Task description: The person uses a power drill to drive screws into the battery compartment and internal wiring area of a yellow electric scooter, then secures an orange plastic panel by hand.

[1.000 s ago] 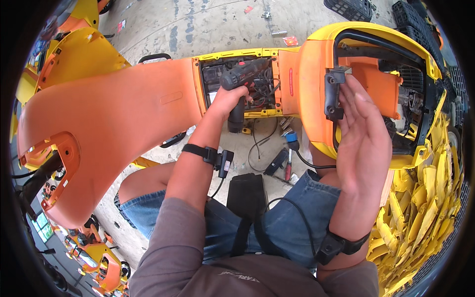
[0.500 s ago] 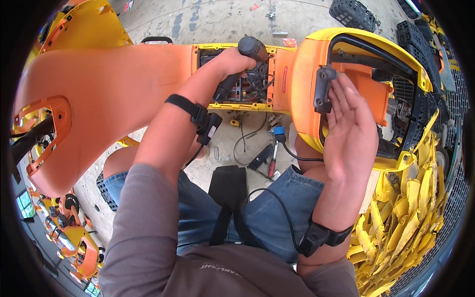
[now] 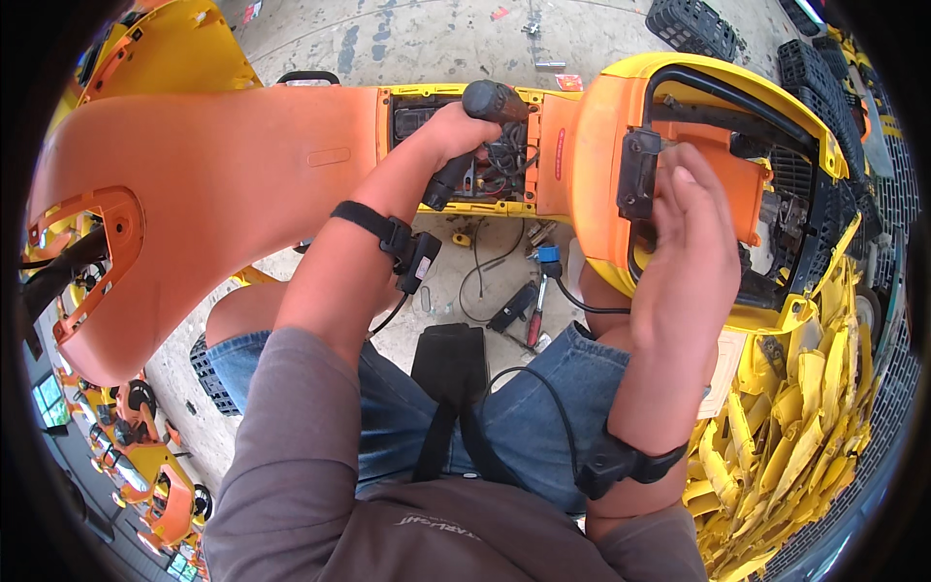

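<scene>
My left hand (image 3: pixel 458 134) is wrapped round the handle of a dark cordless drill (image 3: pixel 495 101). The drill lies across an open compartment (image 3: pixel 509 155) with wires and small parts inside, in the middle of an orange and yellow vehicle body (image 3: pixel 242 155). On the right, a black bracket (image 3: pixel 637 175) sits at the front edge of the vehicle's yellow-rimmed frame (image 3: pixel 593 184). My right hand (image 3: pixel 684 257) is just beside that bracket, fingers loosely stretched upward and slightly blurred. Whether the fingertips touch the bracket, I cannot tell.
On the floor between my knees lie a red-handled tool (image 3: pixel 535 325), a black box-shaped item (image 3: pixel 512 307) and a thin cable. A heap of yellow plastic panels (image 3: pixel 795 436) fills the lower right. Black crates (image 3: pixel 693 29) stand at the far right.
The black bracket has turned a little and now faces me more squarely. My right hand's fingers have bent slightly and shifted. The left hand has moved slightly with the drill.
</scene>
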Demonstrator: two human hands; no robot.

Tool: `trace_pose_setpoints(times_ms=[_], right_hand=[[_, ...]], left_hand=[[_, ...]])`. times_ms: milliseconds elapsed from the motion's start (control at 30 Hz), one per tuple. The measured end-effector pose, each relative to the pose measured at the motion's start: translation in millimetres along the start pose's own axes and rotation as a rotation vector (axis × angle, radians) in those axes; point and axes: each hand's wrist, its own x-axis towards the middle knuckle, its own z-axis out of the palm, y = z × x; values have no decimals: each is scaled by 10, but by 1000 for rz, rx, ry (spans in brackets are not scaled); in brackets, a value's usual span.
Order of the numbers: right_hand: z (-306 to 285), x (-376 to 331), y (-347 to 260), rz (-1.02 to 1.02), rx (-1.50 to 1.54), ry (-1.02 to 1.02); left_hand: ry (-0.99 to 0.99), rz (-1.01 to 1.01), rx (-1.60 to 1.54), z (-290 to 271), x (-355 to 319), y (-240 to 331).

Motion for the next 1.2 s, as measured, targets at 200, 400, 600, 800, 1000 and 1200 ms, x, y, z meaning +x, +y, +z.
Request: trace_pose_setpoints(times_ms=[200,400,600,800,1000,1200], right_hand=[[297,-217,545,18,-365,-472],[535,170,1858,-5,-1049,-473],[962,849,2202,-33,-989,-202],[1132,1345,2911,-413,-1130,-3],[1249,1409,3039,-462,-1286,34],[1137,1390,3186,-615,-1550,-1]], left_hand=[[-12,48,13,42,-22,-10],[-87,160,-129,-120,144,-198],[-161,72,-44,-277,202,-91],[-197,120,-74,-336,240,-63],[-220,96,-162,-463,315,-181],[-176,-2,-84,-579,341,-292]])
